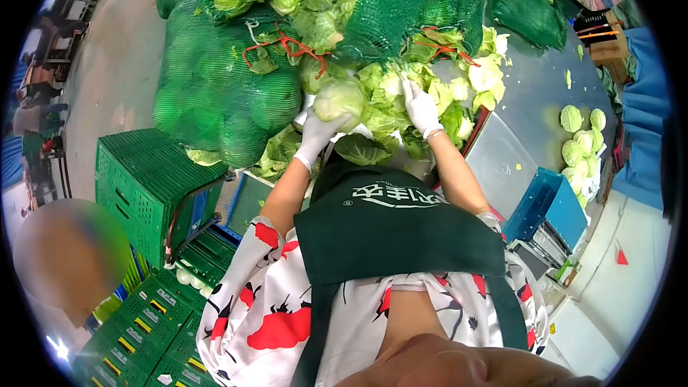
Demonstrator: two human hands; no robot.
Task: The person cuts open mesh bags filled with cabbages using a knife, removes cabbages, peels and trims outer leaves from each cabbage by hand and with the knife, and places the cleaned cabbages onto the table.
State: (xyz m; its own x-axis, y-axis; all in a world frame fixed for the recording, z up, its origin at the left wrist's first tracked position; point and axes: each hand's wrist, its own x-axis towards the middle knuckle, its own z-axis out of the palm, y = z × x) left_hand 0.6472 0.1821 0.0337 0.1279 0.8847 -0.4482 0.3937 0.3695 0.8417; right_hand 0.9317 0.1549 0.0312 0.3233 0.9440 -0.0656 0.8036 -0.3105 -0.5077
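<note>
the left hand (319,133) grips a cabbage (340,102) at the near edge of the surface (537,111); the right hand (421,106), grip unclear, is among leaves (385,116). leftward, a net (188,54) holds cabbages.

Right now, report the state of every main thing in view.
Left hand: gloved, gripping the cabbage
Cabbage: held, visible side intact
Right hand: gloved, at the leaves, grip unclear
Leaves: loose, scattered
Net sack at left: full, bulging
Green crates: stacked
Cabbages at right: clustered
Apron: worn
</note>
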